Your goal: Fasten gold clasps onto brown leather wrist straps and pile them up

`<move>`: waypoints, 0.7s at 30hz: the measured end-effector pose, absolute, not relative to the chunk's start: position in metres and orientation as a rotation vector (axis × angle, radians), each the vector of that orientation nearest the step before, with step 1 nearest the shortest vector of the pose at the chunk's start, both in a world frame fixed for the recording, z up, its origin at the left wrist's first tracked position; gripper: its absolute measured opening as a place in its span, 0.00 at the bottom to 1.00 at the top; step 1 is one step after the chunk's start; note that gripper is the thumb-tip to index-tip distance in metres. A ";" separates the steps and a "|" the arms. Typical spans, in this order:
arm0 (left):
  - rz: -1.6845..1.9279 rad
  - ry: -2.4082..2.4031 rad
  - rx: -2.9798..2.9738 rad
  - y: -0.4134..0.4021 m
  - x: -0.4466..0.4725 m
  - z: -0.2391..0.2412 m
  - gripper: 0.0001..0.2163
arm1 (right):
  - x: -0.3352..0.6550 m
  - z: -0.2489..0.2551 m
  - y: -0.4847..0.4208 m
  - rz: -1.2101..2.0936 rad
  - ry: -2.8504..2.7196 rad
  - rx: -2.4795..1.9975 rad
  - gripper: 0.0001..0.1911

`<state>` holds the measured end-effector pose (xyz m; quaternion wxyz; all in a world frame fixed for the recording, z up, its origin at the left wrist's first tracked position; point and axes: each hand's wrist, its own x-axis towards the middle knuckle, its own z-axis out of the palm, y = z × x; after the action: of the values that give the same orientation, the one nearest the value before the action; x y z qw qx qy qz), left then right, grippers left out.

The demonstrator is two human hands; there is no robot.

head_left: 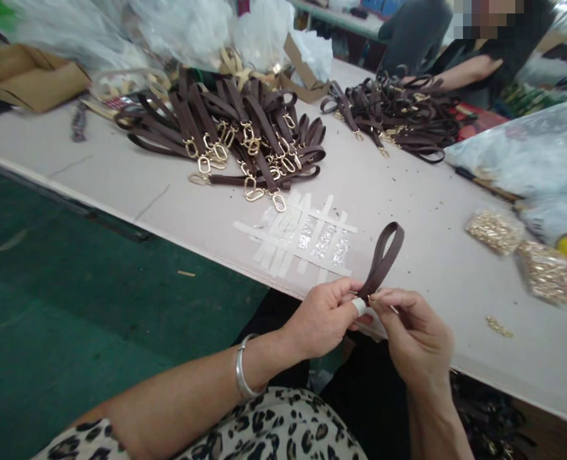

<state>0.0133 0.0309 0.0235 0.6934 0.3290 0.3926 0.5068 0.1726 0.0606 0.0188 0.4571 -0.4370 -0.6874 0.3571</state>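
A dark brown looped wrist strap [383,259] stands up between my two hands at the table's front edge. My left hand [328,317] is closed on the strap's lower end, with white tape [358,305] wrapped round a finger. Thumb and forefinger of my right hand [410,322] pinch a tiny gold-coloured piece [370,298] against the strap; its exact kind is too small to make out. To the right on the table lie a few small gold pieces [498,327].
Brown straps with gold clasps [245,128] are heaped at the back; another strap pile [398,118] lies before a person [479,64]. Bags of small gold pieces [546,271] sit at right. Tape strips [307,236] cover part of the table [436,255]. A cardboard box [29,76] stands far left.
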 end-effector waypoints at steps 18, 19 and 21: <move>1.062 1.359 1.483 0.010 0.012 0.024 0.16 | 0.171 0.018 0.043 1.321 -1.402 -1.064 0.04; 1.069 1.357 1.461 0.010 0.014 0.025 0.15 | 0.171 0.019 0.043 1.334 -1.389 -1.066 0.05; 1.083 1.330 1.386 0.013 0.019 0.027 0.15 | 0.172 0.021 0.042 1.336 -1.366 -1.081 0.06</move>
<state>0.0192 0.0128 0.0272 0.4511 0.5610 0.5381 0.4384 0.1715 0.0424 0.0215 0.4555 -0.4385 -0.5538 0.5418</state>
